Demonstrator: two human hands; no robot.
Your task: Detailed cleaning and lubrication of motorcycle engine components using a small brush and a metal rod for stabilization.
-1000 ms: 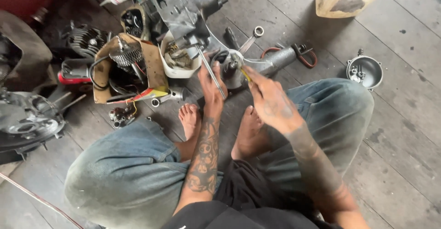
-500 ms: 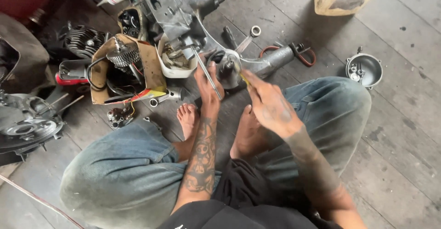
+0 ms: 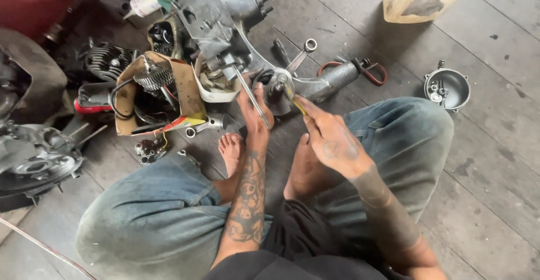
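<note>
Near the middle of the frame, a bit above it, both hands meet at a round grey metal hub [image 3: 279, 89] on the end of a big grey metal engine block [image 3: 225, 16]. The block lies on the grey wooden plank floor [image 3: 495, 162] and reaches up to the top middle of the frame. The person sits cross-legged in faded blue jeans [image 3: 140, 218], bare feet tucked in just below the hub.

It looks like the step in hand is working on the small part in the middle of the hub. The left hand [image 3: 254, 114] rests against the hub's near side. Its fingers are curled shut around a long thin silver metal rod [image 3: 247, 91] that slants up toward the block. The right hand [image 3: 332, 139] comes in from the right. Its fingers are pressed together, pinching a small tool with a yellow handle [image 3: 297, 104], and the tip points at the hub's middle. I cannot tell what kind of tip it has.

My guess is that the next move calls for a steady left hand to keep the hub from rolling, and a careful, small push or turn with the yellow tool.

A silver ring spanner [image 3: 301, 55] lies just above the hub. A round metal cup part [image 3: 447, 89] sits well apart at the right. A torn brown cardboard box of parts [image 3: 154, 91] sits at the left.
</note>
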